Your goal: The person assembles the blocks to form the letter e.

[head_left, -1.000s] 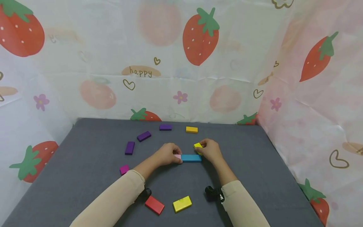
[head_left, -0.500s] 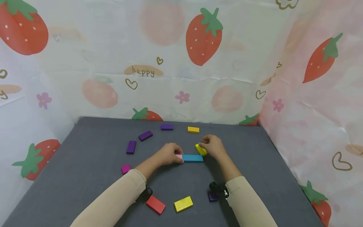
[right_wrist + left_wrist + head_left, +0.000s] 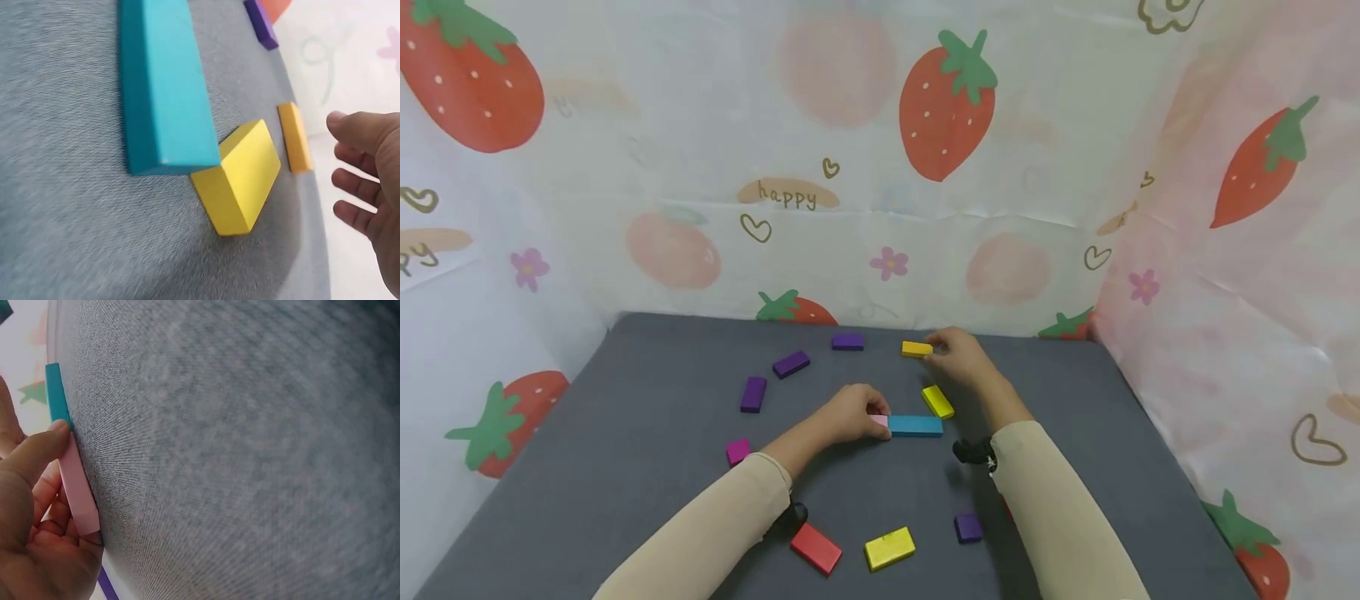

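Note:
In the head view, my left hand (image 3: 850, 414) pinches a pink block (image 3: 78, 484) between thumb and fingers. The pink block lies end to end with a blue block (image 3: 915, 426) on the grey cloth. A yellow block (image 3: 937, 402) sits slanted at the blue block's right end, and in the right wrist view its near corner (image 3: 215, 194) looks to be against the blue one. My right hand (image 3: 961, 357) is at the right end of an orange-yellow block (image 3: 916, 349). The right wrist view shows its thumb and loosely bent fingers apart from that block (image 3: 295, 137).
Purple blocks (image 3: 791, 364) form an arc at the back left. A magenta block (image 3: 738, 451) lies partly behind my left sleeve. Nearer are a red block (image 3: 816, 549), another yellow block (image 3: 889, 548) and a purple block (image 3: 968, 527). Strawberry-print cloth (image 3: 865, 167) hangs around the table.
My right hand let go of the slanted yellow block beside the blue block, then moved back toward the orange-yellow one. My left hand keeps its hold on the pink block.

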Demonstrator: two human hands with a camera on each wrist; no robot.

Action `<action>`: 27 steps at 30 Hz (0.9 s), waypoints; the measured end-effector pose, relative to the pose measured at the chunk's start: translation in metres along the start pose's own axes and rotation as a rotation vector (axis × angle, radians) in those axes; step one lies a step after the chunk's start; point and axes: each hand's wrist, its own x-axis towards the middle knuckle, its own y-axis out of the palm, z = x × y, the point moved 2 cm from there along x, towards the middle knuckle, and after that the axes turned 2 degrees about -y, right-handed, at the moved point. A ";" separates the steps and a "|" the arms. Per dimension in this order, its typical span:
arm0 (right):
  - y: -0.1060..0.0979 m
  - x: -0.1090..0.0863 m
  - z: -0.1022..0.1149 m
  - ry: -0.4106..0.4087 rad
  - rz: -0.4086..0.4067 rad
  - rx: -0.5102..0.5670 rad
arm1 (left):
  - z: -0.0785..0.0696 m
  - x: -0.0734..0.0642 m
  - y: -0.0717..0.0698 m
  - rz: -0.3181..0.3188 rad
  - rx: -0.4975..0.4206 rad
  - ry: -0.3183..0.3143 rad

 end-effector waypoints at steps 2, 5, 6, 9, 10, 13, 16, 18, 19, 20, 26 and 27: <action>0.003 0.007 -0.002 -0.020 0.014 -0.004 | 0.000 -0.001 0.001 0.001 -0.007 -0.006; 0.008 0.017 -0.006 -0.027 0.023 -0.009 | 0.000 -0.003 0.000 -0.003 -0.008 -0.014; 0.009 0.020 -0.007 -0.025 0.026 -0.007 | 0.000 -0.003 0.000 -0.004 -0.007 -0.010; 0.012 0.025 -0.009 -0.004 0.022 -0.009 | 0.000 -0.003 -0.001 -0.009 -0.003 0.006; 0.013 0.026 -0.009 0.001 0.023 -0.005 | 0.000 -0.003 -0.001 -0.009 -0.003 0.012; 0.018 0.029 -0.008 0.002 0.020 -0.005 | -0.001 -0.003 -0.001 -0.013 -0.007 0.017; 0.022 0.033 -0.006 0.005 0.022 -0.004 | 0.001 -0.002 0.000 -0.016 -0.004 0.012; 0.024 0.036 -0.005 0.016 0.022 -0.017 | 0.002 -0.001 0.001 -0.016 -0.005 0.013; 0.025 0.037 -0.005 0.024 0.021 -0.022 | 0.002 -0.001 0.001 -0.015 -0.006 0.014; 0.025 0.038 -0.004 0.032 0.021 -0.028 | 0.002 0.000 0.001 -0.014 -0.005 0.014; 0.028 0.041 -0.003 0.055 0.034 -0.062 | 0.001 -0.001 0.001 -0.015 -0.003 0.017; 0.028 0.042 -0.003 0.057 0.034 -0.066 | 0.000 -0.002 0.000 -0.016 -0.002 0.018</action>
